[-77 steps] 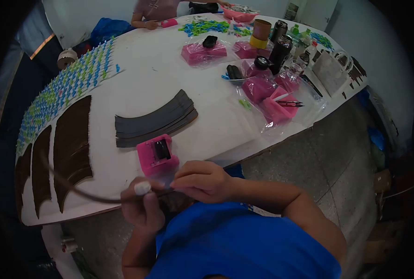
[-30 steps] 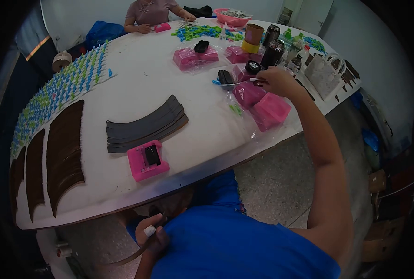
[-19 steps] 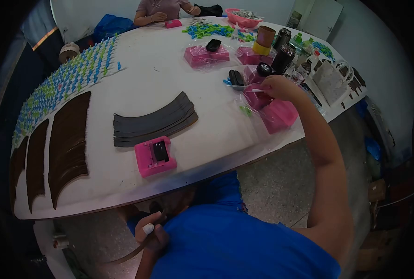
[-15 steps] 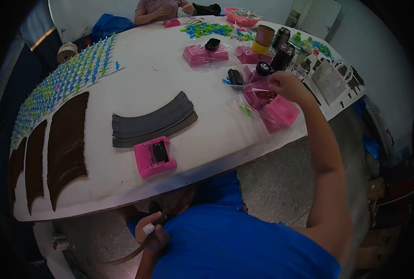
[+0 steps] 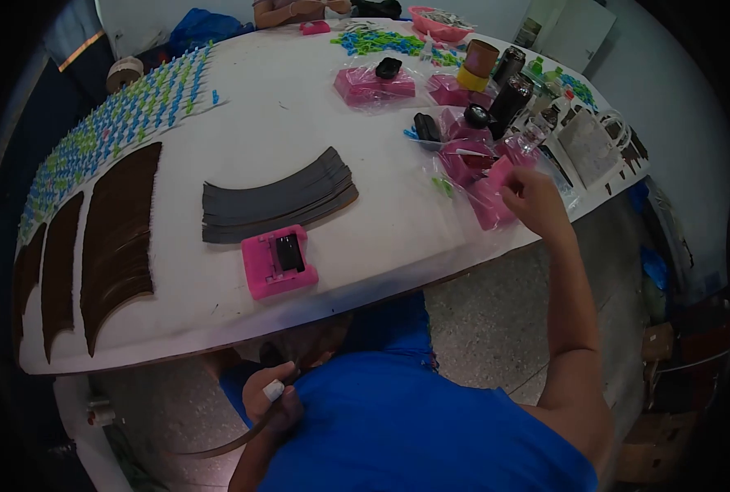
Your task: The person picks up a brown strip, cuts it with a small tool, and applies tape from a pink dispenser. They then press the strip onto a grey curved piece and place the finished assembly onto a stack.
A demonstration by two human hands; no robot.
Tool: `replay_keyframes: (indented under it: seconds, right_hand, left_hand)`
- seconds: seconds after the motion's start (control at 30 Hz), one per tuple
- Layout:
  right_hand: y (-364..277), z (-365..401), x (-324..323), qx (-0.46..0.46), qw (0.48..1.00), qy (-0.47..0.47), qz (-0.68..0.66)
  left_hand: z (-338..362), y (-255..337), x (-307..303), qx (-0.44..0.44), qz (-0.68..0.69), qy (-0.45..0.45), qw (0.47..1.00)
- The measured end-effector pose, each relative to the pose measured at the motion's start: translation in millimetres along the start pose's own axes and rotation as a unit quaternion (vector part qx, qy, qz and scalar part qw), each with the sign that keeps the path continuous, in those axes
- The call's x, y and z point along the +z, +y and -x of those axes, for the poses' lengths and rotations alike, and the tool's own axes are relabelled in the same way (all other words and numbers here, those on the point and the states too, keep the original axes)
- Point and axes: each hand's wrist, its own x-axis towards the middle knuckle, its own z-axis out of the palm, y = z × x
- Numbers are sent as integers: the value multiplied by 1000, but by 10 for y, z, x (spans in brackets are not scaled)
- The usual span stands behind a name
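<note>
Low by my body, my left hand [image 5: 276, 403] is closed around a long, curved brown strip [image 5: 227, 448], which hangs down to the left. White wrapping shows on one of its fingers. My right hand [image 5: 537, 201] reaches to the table's right side, fingers pinched together at the pink box [image 5: 489, 205] in clear plastic; I cannot tell what is between them. Beside that box is another plastic-wrapped pink box [image 5: 461, 166] with a dark red item on it. A pink tape dispenser-like holder [image 5: 276, 264] with a black insert sits near the front edge, touching the fanned grey strips [image 5: 279, 201].
Dark brown strip sheets [image 5: 120, 246] lie at the left, below rows of blue and green clips [image 5: 127, 131]. Dark bottles [image 5: 512, 102], tape rolls [image 5: 479, 61] and a white bag [image 5: 592, 148] crowd the right. Another person [image 5: 291, 11] sits across the table [image 5: 299, 107].
My right hand has come down and nearer, from beside the round black item to the front pink box. My left hand still holds the brown strip. The view has shifted slightly.
</note>
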Motion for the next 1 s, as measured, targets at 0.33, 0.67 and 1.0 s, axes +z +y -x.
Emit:
replay_keyframes:
  seconds: [0.33,0.67,1.0]
  right_hand:
    - [-1043,263,1086,134,717,-58,-682]
    - [-1026,465,884,169,954,-220,-114]
    - [-1165,-112,1033,-242,952,-177,-66]
  left_hand:
    - [-333,266,-170,-67,-19,-206,976]
    - [-531,358,-325,-126,109,-227,959]
    - [-491,310,-334,-276,305,-97,906]
